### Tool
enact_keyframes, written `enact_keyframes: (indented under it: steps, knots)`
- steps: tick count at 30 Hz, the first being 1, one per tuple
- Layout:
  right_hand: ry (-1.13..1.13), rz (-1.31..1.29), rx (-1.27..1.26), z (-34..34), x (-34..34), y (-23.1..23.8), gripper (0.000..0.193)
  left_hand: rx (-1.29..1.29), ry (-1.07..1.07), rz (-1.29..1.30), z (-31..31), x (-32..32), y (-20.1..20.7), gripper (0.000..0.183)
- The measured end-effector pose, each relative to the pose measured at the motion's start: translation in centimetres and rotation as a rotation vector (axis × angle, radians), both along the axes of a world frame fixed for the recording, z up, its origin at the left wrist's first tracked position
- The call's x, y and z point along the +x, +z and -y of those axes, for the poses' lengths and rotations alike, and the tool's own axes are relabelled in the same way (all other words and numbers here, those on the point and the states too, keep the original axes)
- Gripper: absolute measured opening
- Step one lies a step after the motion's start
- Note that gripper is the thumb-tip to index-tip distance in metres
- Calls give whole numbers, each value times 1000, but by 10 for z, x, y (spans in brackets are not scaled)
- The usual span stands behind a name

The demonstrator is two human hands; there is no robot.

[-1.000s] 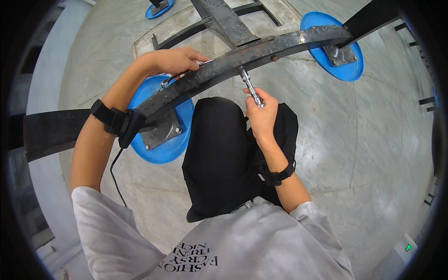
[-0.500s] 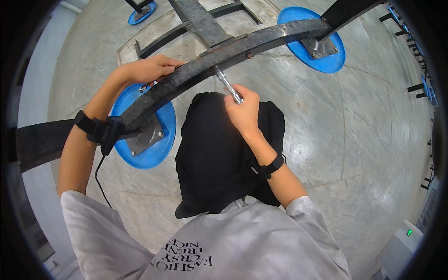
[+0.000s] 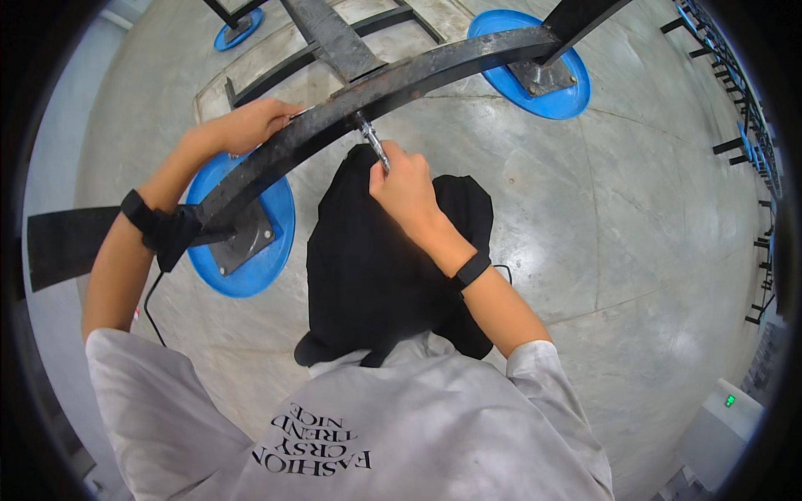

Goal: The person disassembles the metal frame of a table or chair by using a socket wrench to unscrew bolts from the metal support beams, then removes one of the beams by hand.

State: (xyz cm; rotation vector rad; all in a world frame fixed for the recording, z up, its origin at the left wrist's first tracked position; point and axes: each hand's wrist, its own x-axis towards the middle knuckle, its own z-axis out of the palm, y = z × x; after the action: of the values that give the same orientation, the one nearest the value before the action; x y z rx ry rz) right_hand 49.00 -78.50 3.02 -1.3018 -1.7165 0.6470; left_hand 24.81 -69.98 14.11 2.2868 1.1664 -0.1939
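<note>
Grey floor (image 3: 543, 200); my right hand (image 3: 407, 188) clenched round socket tool (image 3: 374, 144), beam (image 3: 418, 77) beyond fingertips; left hand (image 3: 245, 126) curled on metal tool (image 3: 303, 111)

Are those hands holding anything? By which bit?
The right hand grips a silver socket wrench by the end away from the black metal beam. Whether the left hand holds anything isn't clear.

Curved black steel beam (image 3: 418, 77) — scuffed top, arcing from near left to far right. Chrome socket tool (image 3: 373, 143) slants away and leftward, its far end at the beam's near side. Slim metallic tool (image 3: 302, 112) along the far edge — mostly hidden.
</note>
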Motion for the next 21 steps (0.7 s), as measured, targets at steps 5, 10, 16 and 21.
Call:
enact_keyframes:
  steps: [5,10,16,21]
  knots:
    - [31,68,59,-1,3,1,16,54,14,-57,8,15,16,34]
    - [48,208,64,0,3,-2,15,29,-30,-15,5,9,5,34]
    - [90,321,135,-4,5,1,11,93,-6,-72,2,9,10,31]
    - [104,463,119,-4,5,3,10,88,-21,-185,-3,22,18,31]
